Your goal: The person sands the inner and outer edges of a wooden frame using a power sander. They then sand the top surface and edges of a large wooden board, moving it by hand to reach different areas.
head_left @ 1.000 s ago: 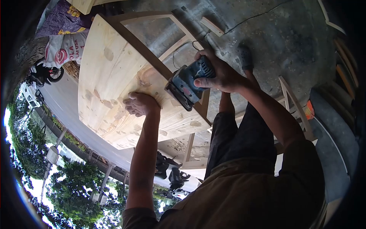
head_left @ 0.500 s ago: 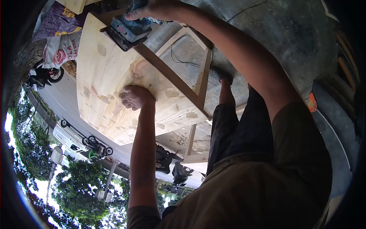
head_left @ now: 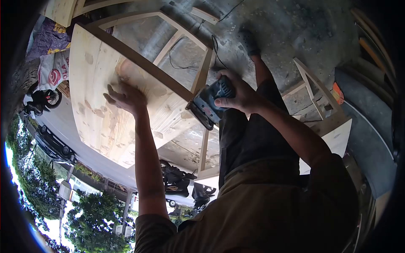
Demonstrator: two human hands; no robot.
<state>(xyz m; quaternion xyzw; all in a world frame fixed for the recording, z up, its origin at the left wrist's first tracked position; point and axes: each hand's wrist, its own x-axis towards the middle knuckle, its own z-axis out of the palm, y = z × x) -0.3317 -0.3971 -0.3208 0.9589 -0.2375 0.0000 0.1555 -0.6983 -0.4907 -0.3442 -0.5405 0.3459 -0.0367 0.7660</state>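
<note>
My right hand (head_left: 242, 95) is wrapped round the body of a blue electric sander (head_left: 214, 99), its thumb along the near side. The sander is tilted on edge at the near end of a pale wooden panel (head_left: 95, 114), its flat base turned towards the panel's corner. My left hand (head_left: 126, 99) rests on the panel's face with the fingers spread. Darker patches and knots mark the wood around it. A brown wooden edge strip (head_left: 141, 63) runs along the panel's side.
Wooden legs and braces (head_left: 202, 71) stand behind the panel on a stained concrete floor (head_left: 278, 25). A dark cord (head_left: 175, 52) trails there. Another wooden frame (head_left: 314, 90) stands at right. Beyond the panel are sacks (head_left: 52, 71), motorbikes (head_left: 46, 99) and a road with a dark car (head_left: 55, 145).
My right hand has brought the sander from the panel's far end along the edge to the near end, close to my body. My left hand's fingers have spread. The view has shifted.
</note>
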